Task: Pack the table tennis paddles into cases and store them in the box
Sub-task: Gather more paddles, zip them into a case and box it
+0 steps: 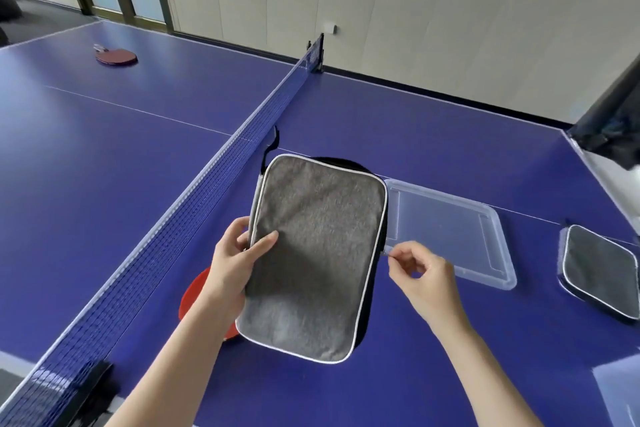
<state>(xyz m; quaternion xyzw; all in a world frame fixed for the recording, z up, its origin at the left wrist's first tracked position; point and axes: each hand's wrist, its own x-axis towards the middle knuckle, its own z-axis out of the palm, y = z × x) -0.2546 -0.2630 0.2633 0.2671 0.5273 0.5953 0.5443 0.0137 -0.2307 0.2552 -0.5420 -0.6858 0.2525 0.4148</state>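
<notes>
Head: L hand [227,270] grips grey case [311,260], R hand [424,279] pinches zip.

Of the person only two arms show, coming in at the near edge of the view. The left forearm [173,364] and the right forearm [485,374] are bare along all their visible length. The left grip [230,267] and the right grip [424,282] are bare hands with slim fingers; the nails that show look short and plain.
</notes>
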